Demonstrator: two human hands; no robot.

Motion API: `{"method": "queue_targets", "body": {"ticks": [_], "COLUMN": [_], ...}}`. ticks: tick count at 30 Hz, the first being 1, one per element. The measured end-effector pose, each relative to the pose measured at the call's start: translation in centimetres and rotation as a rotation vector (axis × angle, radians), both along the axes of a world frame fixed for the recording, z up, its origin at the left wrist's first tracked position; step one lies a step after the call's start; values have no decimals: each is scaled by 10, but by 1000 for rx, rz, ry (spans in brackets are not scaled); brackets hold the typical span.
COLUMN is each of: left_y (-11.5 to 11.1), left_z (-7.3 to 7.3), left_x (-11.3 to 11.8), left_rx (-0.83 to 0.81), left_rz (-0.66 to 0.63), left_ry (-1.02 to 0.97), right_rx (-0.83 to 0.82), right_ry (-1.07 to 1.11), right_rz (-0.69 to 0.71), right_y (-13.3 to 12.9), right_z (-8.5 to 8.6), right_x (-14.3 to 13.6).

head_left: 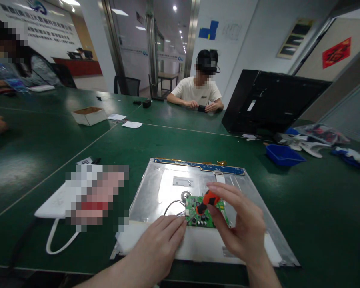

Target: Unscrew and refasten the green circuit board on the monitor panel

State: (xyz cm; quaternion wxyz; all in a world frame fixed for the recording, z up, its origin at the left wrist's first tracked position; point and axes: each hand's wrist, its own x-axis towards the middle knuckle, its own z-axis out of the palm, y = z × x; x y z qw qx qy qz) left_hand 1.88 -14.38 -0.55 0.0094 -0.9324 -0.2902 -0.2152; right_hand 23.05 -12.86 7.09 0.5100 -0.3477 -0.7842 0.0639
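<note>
A screwdriver (209, 201) with an orange and black handle is gripped in my right hand (243, 220), thumb and fingers round the handle. It tilts down to the left, its shaft reaching the left lower corner of a green circuit board (210, 223). My left hand (165, 240) is palm down at that corner, fingers together and bent; what the fingertips hold is hidden. The board sits on the silvery metal back of a flat panel (151, 200). Dark wires (168, 206) curve from the board's left side. A blue circuit strip (195, 165) runs along the panel's far edge.
On the green table (105, 148) stand a white pouch with a strap (52, 204) at left, an open carton (90, 117), a blue tray (283, 156) and a large black monitor casing (276, 102) at right. A person (195, 90) sits opposite; others sit at far left.
</note>
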Motion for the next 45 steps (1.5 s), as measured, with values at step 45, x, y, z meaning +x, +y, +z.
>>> {"method": "queue_targets", "body": {"ticks": [45], "left_y": [0], "left_z": [3], "left_x": [1], "left_rx": [-14], "left_rz": [29], "left_ry": [-10], "right_rx": [-9], "right_ry": [-59], "right_rz": [64], "right_y": [-3], "right_z": [2], "right_x": [-1]}}
